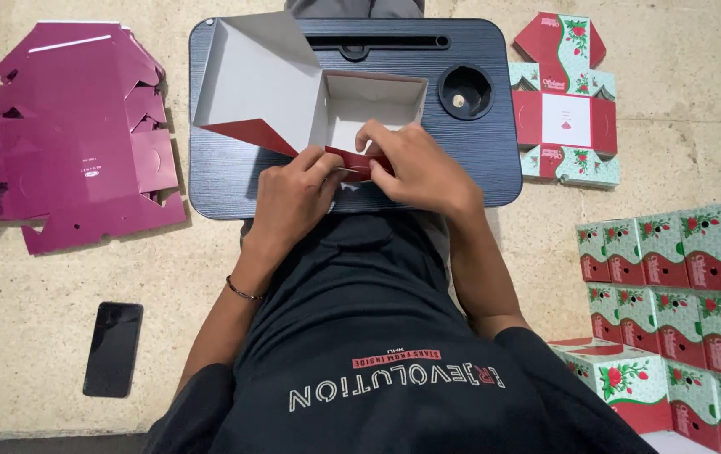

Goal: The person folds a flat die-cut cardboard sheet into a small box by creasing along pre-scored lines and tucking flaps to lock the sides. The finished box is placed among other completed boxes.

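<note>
The box (327, 109) sat half-formed on the tabletop (478, 160) right before me, its grey inside showing, the far walls already upright and a wide flap (255, 80) leaning away to the left. The near wall (356, 161), red on its outer face, was the part in hand. My left hand (293, 193) pinched that wall at its left end, fingers (327, 164) closed on the card edge, and my right hand (415, 172) gripped it at the right, fingertips curled over the rim into the box. I judged the fold wanted even pressure from both ends at once, thumbs running along the crease so the wall stood square and did not buckle in the middle; the side tabs needed to slip inside cleanly, without forcing. Beyond the tabletop, a printed flat blank (564, 99) lay on the floor to the right, with finished boxes (680, 269) stacked nearer me on that side. To the left lay magenta blanks (74, 134) spread flat, and a dark phone (113, 349) rested by my left elbow.
</note>
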